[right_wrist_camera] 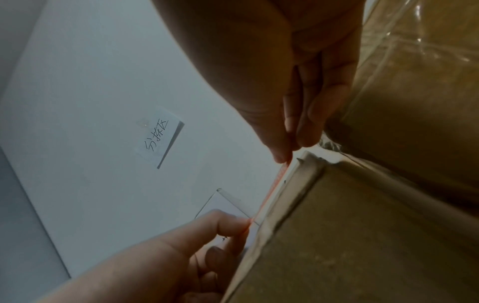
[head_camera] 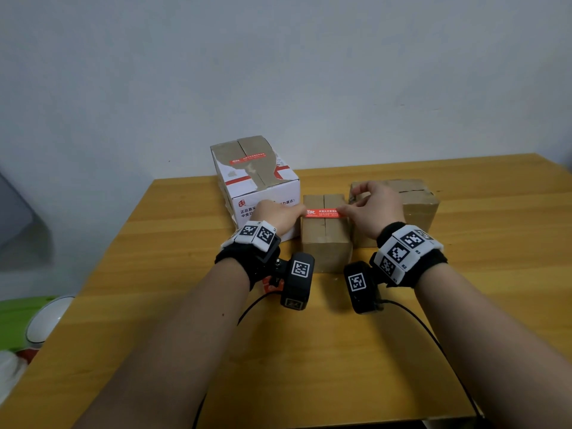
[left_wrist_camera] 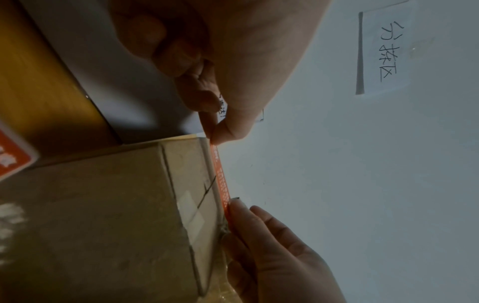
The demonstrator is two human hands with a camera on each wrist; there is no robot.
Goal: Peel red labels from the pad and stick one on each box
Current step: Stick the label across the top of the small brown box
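Observation:
A long red label [head_camera: 325,213] stretches across the top of the small brown box [head_camera: 326,239] in the middle of the table. My left hand [head_camera: 280,213] pinches its left end and my right hand [head_camera: 363,209] pinches its right end. In the left wrist view the red label [left_wrist_camera: 220,178] runs just above the box top [left_wrist_camera: 189,184], between my thumb tip [left_wrist_camera: 223,131] and the right hand's fingers [left_wrist_camera: 241,213]. The right wrist view shows the label [right_wrist_camera: 274,184] edge-on beside the box rim [right_wrist_camera: 293,184]. A white box [head_camera: 263,193] at the left carries a red label [head_camera: 247,159].
A larger brown box [head_camera: 411,202] wrapped in clear tape stands right of the small one. The red label pad [left_wrist_camera: 13,157] lies low at the left of the left wrist view. A paper note [right_wrist_camera: 158,135] hangs on the wall. Wooden table [head_camera: 154,305] extends toward me.

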